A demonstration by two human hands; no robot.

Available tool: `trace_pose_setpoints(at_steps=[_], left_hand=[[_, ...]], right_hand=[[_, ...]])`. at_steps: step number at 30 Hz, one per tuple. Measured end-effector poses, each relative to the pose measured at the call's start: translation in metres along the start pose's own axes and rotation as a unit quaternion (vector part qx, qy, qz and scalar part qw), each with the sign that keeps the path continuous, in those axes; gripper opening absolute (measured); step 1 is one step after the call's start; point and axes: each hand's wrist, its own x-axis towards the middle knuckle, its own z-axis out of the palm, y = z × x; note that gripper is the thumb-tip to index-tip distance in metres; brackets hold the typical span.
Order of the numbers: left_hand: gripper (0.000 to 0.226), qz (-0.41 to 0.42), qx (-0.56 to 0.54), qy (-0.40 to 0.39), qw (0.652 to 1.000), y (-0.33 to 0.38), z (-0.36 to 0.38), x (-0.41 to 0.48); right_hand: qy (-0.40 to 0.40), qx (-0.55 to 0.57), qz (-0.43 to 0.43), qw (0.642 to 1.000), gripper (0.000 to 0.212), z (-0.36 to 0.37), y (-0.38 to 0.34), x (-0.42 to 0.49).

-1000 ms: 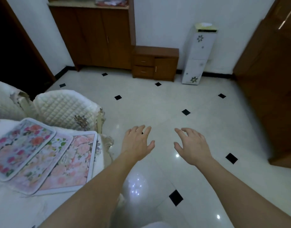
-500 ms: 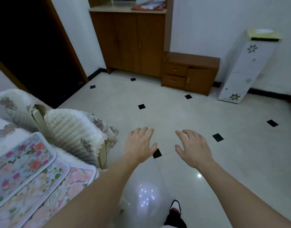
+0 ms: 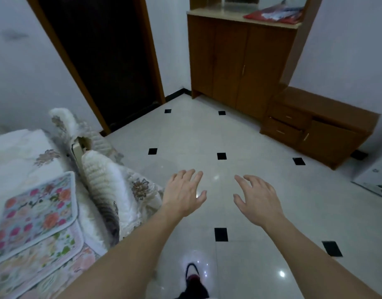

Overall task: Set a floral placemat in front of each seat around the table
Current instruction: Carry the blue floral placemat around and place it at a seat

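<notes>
Reaching: both arms out in front over the tiled floor, neither touching anything; posture reads as walking beside the table, not handling
Left hand: palm down, fingers spread, nothing in it; nearest the chair backs, apart from them
Right hand: palm down, fingers loosely splayed, nothing in it
Floral placemats: overlapping stack at the table's near corner, at least three layers showing, top one pink and orange flowers; stacked, so judged not yet dealt out
Table: white embroidered cloth, bare beyond the stack
Chairs: two quilted covered backs pushed in against the table edge, marking seats
Step (judgement): repositioning to reach the stack; no seat in view served
</notes>
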Motion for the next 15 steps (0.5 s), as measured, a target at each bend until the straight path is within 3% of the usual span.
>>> trace_pose_setpoints(at_steps=[15], left_hand=[[0.064,-0.095,-0.023,-0.007,0.995,-0.144,0.051,0.235]], right_hand=[[-0.033,-0.042,-0.102,0.993,0.056,0.031,-0.036,0.319]])
